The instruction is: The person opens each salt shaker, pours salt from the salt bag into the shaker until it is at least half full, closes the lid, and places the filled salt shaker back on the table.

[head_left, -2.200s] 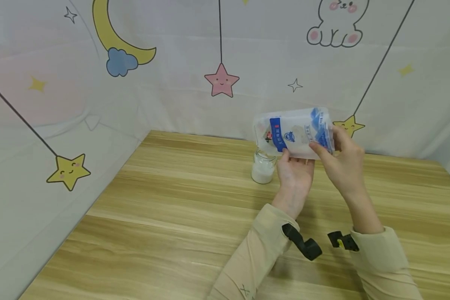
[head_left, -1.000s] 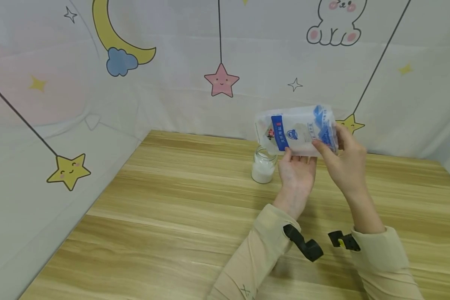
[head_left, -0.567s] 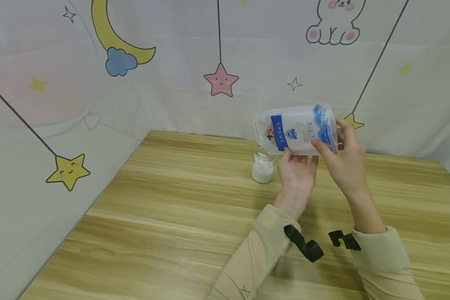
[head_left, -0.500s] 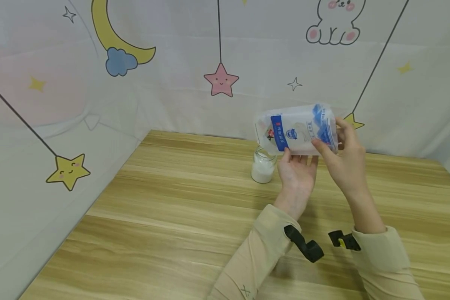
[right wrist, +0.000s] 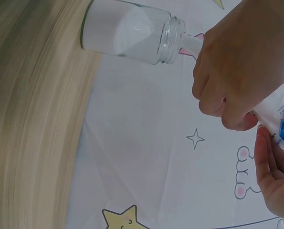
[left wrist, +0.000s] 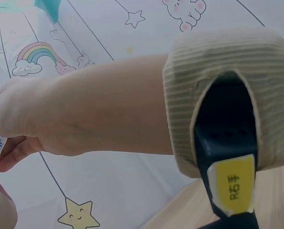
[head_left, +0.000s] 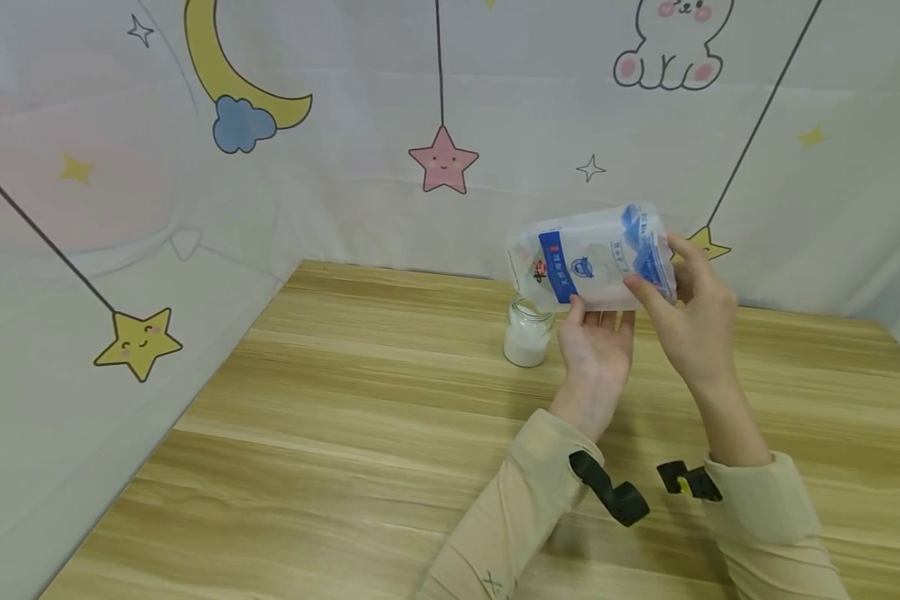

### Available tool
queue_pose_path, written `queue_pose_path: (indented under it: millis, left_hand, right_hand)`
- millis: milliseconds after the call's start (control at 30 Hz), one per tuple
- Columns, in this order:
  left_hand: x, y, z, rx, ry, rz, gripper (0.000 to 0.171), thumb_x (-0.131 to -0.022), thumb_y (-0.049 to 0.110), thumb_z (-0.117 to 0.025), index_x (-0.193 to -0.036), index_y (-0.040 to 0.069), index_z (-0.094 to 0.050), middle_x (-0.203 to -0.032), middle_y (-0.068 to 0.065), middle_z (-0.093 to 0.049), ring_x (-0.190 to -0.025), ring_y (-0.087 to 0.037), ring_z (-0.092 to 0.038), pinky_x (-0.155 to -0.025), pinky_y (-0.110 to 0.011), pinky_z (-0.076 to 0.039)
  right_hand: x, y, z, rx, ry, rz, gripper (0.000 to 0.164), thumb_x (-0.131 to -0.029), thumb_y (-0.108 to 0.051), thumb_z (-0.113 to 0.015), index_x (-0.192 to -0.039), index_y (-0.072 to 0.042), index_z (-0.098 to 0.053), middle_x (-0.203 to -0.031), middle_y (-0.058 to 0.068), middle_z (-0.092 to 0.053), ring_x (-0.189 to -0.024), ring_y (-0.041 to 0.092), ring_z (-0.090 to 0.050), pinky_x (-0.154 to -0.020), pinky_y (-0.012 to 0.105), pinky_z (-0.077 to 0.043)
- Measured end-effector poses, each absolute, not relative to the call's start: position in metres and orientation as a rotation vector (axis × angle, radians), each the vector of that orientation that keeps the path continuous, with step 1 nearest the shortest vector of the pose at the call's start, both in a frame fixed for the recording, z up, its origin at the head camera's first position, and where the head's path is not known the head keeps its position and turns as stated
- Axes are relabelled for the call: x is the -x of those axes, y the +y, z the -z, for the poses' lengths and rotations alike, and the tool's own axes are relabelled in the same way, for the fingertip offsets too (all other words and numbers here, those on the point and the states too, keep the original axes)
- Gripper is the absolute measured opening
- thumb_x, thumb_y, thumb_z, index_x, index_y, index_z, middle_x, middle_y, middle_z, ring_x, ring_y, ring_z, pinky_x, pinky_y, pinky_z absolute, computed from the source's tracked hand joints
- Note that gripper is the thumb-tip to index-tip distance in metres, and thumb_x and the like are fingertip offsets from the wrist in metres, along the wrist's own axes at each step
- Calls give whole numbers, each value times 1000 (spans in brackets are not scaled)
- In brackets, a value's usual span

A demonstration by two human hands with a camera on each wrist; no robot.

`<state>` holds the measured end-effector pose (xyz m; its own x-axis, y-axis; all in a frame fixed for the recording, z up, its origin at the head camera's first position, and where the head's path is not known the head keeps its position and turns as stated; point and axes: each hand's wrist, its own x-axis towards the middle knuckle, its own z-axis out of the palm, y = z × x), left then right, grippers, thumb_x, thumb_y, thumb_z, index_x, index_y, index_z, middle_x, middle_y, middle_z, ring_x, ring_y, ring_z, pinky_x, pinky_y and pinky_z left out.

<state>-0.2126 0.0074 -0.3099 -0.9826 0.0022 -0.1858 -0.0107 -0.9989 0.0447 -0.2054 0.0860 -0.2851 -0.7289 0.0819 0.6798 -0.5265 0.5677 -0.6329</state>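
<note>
A white and blue salt bag (head_left: 596, 262) is held on its side above the table, its left end lower and over the mouth of a glass jar (head_left: 527, 337). White grains partly fill the jar, which stands upright on the table. My left hand (head_left: 594, 350) holds the bag from below, thumb on its front face and fingers under it. At the bag's raised right end, my right hand (head_left: 693, 312) grips it, thumb in front. In the right wrist view, the left hand (right wrist: 244, 67) curls round the bag close to the jar (right wrist: 132, 31).
The wooden table (head_left: 330, 433) spreads to the left and front. Behind it hangs a pale cloth (head_left: 360, 200) printed with stars, a moon and a bear. Black straps (head_left: 607, 487) stick out from both sleeve cuffs.
The bag's right end has risen slightly with my right hand, so the bag tilts more toward the jar. The left hand has shifted a little to the right. The jar has not moved.
</note>
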Motion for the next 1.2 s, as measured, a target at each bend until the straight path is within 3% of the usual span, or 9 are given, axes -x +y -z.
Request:
queue_pose_path:
  millis: [100, 167, 367, 533, 767, 833, 967, 1067, 1200]
  left_hand:
    - [213, 8, 310, 295, 76, -3121, 40, -104, 28, -32, -127, -1, -46, -121, -10, -58, -122, -22, -52, -112, -39, -39]
    - [213, 9, 310, 296, 76, -3121, 40, -104, 28, -32, -127, -1, -46, -120, -9, -58, -122, -22, -51, -112, -39, -38]
    - [212, 10, 309, 293, 59, -3119, 40, -104, 28, -33, -129, 0, -45, -126, -11, -55, -127, -24, -49, -113, -39, -38]
    - [211, 10, 308, 285, 49, -3128, 40, -104, 27, -32, -131, 0, -44, -128, -12, -54, -128, -24, -48, -112, -39, -39]
    - [212, 10, 309, 249, 27, -3130, 40, -104, 26, -33, -132, 0, -42, -131, -12, -53, -128, -25, -48, -111, -39, -40]
    - [212, 11, 309, 250, 22, -3132, 40, -104, 26, -33, -132, 0, -42, -130, -12, -53, -127, -24, -49, -111, -39, -40]
    - [214, 11, 309, 269, 18, -3136, 39, -104, 27, -36, -130, -1, -44, -126, -11, -55, -125, -23, -50, -109, -38, -42]
    - [216, 11, 309, 278, 16, -3137, 38, -103, 27, -38, -128, 0, -46, -121, -10, -57, -122, -22, -51, -108, -37, -43]
    - [217, 11, 309, 284, 15, -3138, 37, -103, 28, -39, -127, 0, -47, -118, -8, -57, -120, -21, -52, -108, -36, -44]
  right_hand:
    - [206, 86, 284, -353, -2103, -1160, 51, -84, -11, -74, -132, -14, -57, -90, -11, -66, -72, -12, -57, -62, 5, -43]
    - [207, 86, 285, -357, -2091, -1163, 50, -84, -10, -74, -131, -13, -58, -89, -14, -63, -72, -11, -58, -63, 6, -43]
    - [209, 87, 285, -383, -2085, -1176, 50, -85, -6, -71, -132, -11, -56, -100, 23, -70, -79, -16, -57, -70, 3, -45]
    - [210, 89, 285, -371, -2124, -1181, 55, -86, -9, -71, -137, -17, -53, -108, 25, -69, -82, -16, -56, -71, 3, -44]
    - [212, 89, 284, -322, -2129, -1187, 56, -85, -14, -72, -137, -20, -51, -88, -22, -61, -76, -7, -57, -66, 9, -43]
    - [212, 88, 283, -314, -2123, -1205, 54, -85, -14, -73, -135, -17, -52, -87, -28, -58, -77, -7, -58, -68, 9, -44]
    - [211, 88, 283, -312, -2146, -1218, 51, -84, -14, -74, -132, -12, -55, -101, 0, -71, -83, -9, -58, -73, 7, -46]
    - [210, 88, 282, -329, -2169, -1213, 52, -83, -12, -74, -131, -8, -55, -115, 20, -68, -87, -11, -57, -76, 5, -46]
    - [209, 88, 282, -360, -2172, -1202, 53, -82, -9, -75, -132, -5, -54, -114, 21, -68, -86, -13, -57, -75, 3, -46]
